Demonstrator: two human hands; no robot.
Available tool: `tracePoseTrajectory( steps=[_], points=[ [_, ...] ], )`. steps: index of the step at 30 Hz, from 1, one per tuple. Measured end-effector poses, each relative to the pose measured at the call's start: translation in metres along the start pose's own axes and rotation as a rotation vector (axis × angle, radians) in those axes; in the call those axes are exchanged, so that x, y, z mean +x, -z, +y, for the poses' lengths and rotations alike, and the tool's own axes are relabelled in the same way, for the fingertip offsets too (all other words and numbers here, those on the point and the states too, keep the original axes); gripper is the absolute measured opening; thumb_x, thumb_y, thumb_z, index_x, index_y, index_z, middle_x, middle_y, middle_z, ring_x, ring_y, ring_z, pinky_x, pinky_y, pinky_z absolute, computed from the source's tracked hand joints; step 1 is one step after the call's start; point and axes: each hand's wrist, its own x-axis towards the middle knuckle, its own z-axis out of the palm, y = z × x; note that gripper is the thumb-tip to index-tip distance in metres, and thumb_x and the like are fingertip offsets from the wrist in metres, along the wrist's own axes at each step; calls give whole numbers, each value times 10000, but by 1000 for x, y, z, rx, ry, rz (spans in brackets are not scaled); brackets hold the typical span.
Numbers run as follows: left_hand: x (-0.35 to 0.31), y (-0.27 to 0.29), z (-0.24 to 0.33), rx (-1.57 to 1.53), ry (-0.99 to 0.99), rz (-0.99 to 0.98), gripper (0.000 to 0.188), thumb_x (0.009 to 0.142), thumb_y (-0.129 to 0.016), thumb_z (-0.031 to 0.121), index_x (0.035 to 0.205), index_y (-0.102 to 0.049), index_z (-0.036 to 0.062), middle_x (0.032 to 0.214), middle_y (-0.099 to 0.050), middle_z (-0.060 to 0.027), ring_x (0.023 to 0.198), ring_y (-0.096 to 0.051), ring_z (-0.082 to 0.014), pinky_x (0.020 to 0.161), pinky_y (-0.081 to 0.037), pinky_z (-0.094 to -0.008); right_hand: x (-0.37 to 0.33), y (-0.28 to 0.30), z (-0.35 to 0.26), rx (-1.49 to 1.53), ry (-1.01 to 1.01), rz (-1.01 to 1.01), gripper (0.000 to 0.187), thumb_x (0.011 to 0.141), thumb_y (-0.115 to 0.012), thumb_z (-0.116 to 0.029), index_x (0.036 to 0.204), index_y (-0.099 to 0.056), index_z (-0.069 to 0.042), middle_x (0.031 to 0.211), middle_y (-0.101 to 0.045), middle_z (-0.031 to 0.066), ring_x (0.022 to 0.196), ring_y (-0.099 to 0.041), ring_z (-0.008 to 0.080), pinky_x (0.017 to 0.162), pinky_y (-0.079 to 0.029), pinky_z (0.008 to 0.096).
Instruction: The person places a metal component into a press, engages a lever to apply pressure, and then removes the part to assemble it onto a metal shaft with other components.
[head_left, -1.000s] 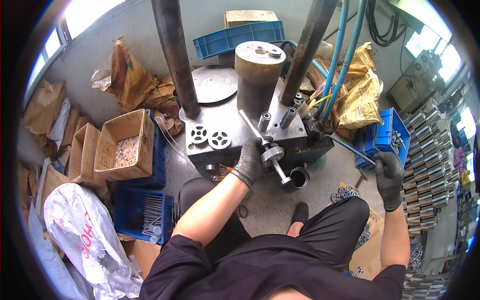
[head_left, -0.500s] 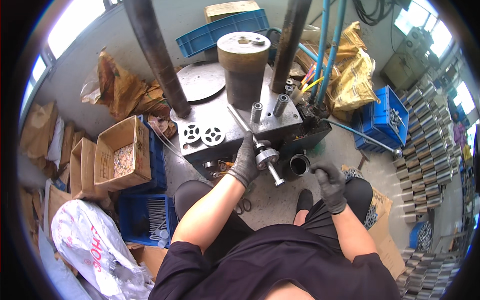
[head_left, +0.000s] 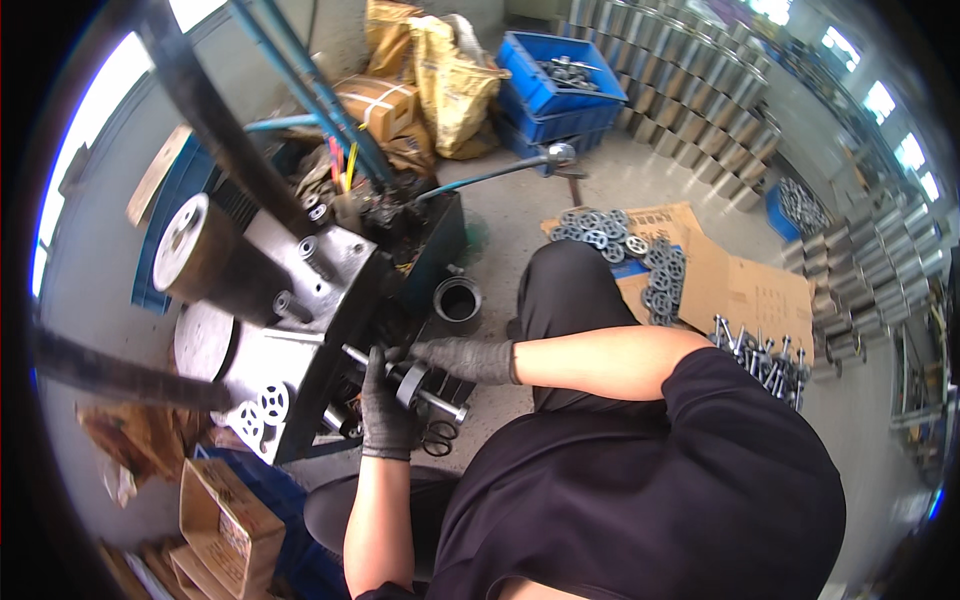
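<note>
A metal shaft (head_left: 438,402) with a thick round collar (head_left: 411,384) on it lies slantwise in front of the machine base. My left hand (head_left: 388,418), in a dark glove, is closed around this shaft beside the collar. Coming from the right, my gloved right hand (head_left: 465,360) has its fingers pressed together at the shaft, close to my left fingertips. Whatever those right fingers hold is hidden. Two white spoked discs (head_left: 272,403) rest on the metal plate (head_left: 240,362) to the left. An open dark cylinder (head_left: 458,299) stands beyond my right hand.
Dark upright posts (head_left: 215,110) and a thick cylinder (head_left: 215,255) rise from the machine. Spoked wheels (head_left: 660,270) and several bolt-like shafts (head_left: 765,360) lie on cardboard (head_left: 735,285) at right. Blue crates (head_left: 560,85) and stacked metal cylinders (head_left: 680,100) stand farther back.
The view has swung to the right. My right hand has moved from beside my knee to the shaft at my left fingers. My left hand keeps its hold on the shaft.
</note>
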Motion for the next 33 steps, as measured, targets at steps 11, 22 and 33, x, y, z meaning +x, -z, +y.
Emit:
tracePoseTrajectory(
  steps=[11, 22, 33],
  points=[
    [31, 11, -24, 809, -517, -105, 505, 1088, -589, 439, 1336, -619, 0, 1196, -673, -100, 1088, -645, -214, 965, -533, -374, -2, 13, -7, -878, 261, 163, 311, 1062, -472, -291, 1184, -665, -79, 1131, -738, 169, 1085, -730, 340, 928, -578, 458],
    [50, 42, -34, 998, -380, -149, 326, 1068, -638, 280, 1267, -659, 22, 1117, -673, -39, 999, -608, -151, 909, -510, -331, -115, 83, -124, 544, 277, 326, 417, 1077, -481, -427, 1099, -696, -70, 858, -763, 125, 560, -689, 176, 435, -520, 291],
    [45, 9, -44, 1220, -327, -327, 278, 1072, -605, 198, 1264, -662, 5, 1133, -665, -46, 1043, -602, -156, 955, -496, -317, -443, 227, -215, -236, 120, 1103, 239, 1058, -573, -255, 1047, -657, -31, 769, -600, 2, 665, -561, 76, 508, -415, 226]
  ],
)
